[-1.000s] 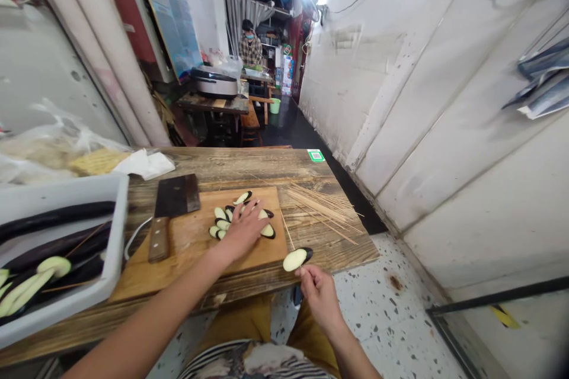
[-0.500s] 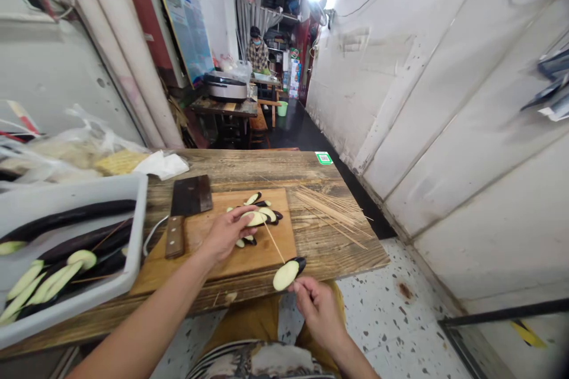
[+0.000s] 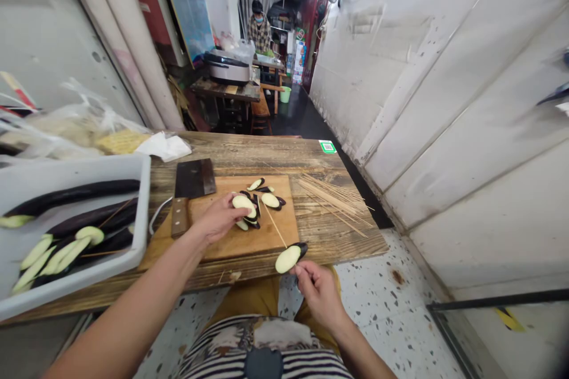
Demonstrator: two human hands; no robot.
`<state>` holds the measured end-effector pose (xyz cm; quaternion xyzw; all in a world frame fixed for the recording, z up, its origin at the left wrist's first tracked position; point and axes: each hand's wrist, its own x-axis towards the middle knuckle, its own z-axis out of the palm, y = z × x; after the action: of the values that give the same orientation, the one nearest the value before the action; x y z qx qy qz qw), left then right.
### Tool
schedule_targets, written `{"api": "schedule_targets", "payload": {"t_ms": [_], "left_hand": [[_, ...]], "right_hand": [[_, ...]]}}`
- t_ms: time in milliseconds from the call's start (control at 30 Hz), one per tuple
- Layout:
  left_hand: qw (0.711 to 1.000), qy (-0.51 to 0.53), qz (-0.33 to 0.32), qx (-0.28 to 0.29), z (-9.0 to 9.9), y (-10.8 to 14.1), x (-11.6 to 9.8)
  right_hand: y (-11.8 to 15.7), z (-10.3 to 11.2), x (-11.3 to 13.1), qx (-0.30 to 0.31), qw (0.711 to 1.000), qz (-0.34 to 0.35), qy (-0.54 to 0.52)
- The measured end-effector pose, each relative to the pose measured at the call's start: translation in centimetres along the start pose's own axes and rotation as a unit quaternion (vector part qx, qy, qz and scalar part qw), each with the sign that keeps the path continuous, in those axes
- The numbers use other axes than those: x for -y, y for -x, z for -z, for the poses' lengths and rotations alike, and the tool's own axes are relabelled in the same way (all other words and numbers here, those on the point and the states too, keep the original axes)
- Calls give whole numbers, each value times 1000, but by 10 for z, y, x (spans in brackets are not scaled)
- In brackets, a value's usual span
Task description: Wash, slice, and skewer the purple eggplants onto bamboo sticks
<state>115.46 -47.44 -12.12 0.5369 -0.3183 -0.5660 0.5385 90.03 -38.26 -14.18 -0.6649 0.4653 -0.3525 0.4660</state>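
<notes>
The right hand (image 3: 320,295) is pinching an eggplant slice (image 3: 288,259) just off the front of the cutting board (image 3: 271,243), with a skewer (image 3: 274,225) running from it back across the board. The left hand (image 3: 217,219), unclenched, rests on more slices (image 3: 270,200), a cleaver (image 3: 193,179) just beside it. A tub (image 3: 142,213) of eggplants (image 3: 71,195) sits on the table (image 3: 249,154).

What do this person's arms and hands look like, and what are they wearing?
The left hand and right hand are bare, with no gloves, and the forearms show no sleeves or watch. The person wears a dark-and-white striped shirt and mustard-yellow trousers.
</notes>
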Motion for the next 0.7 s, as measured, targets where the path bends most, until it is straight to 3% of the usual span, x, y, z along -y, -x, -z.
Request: {"api": "schedule_targets", "payload": {"t_ms": [133, 333, 500, 700], "left_hand": [[998, 2, 31, 59, 4, 2, -2], [993, 30, 73, 92, 3, 5, -1], [991, 11, 56, 121, 0, 6, -4], [990, 67, 83, 93, -1, 4, -4]], "right_hand": [[0, -1, -1, 8, 1000, 3, 12], [-2, -3, -4, 14, 1000, -4, 11], [1, -2, -7, 14, 1000, -7, 14], [0, -2, -5, 27, 999, -23, -22]]}}
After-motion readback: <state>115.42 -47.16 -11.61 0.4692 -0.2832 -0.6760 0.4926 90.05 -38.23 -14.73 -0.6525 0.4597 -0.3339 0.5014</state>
